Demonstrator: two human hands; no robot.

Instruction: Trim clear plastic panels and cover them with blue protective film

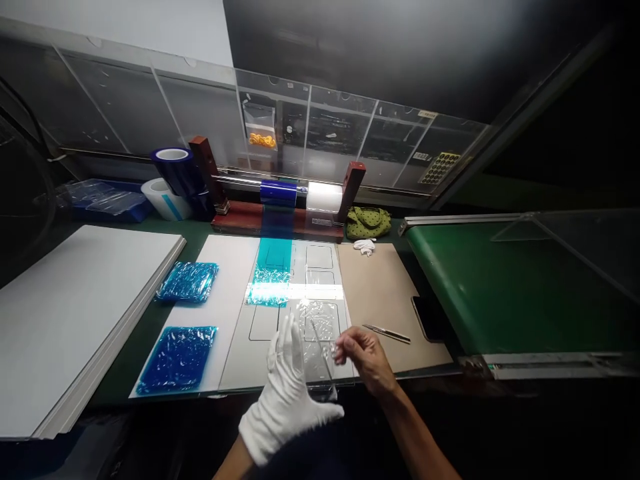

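My left hand (287,383), in a white glove, holds a thin clear plate (324,357) between its long fingers and its thumb. The plate is tilted, so mostly its edge shows. Bare and closed, my right hand (364,353) pinches a bit of clear film (332,349) close to the plate; how far the film reaches is hard to see. Beneath both hands lies a white sheet with printed outlines (264,323). On that sheet, blue film (274,257) comes down from a blue roll (278,193), and crinkled clear film (320,313) lies to its right.
Two stacks of blue film-covered pieces (187,281) lie left, beside a thick pile of white sheets (85,313). Right are tweezers (387,333), a phone (429,319) and a green conveyor belt (500,287). A wooden roll stand (240,220) stands behind, near a green pouch (369,222).
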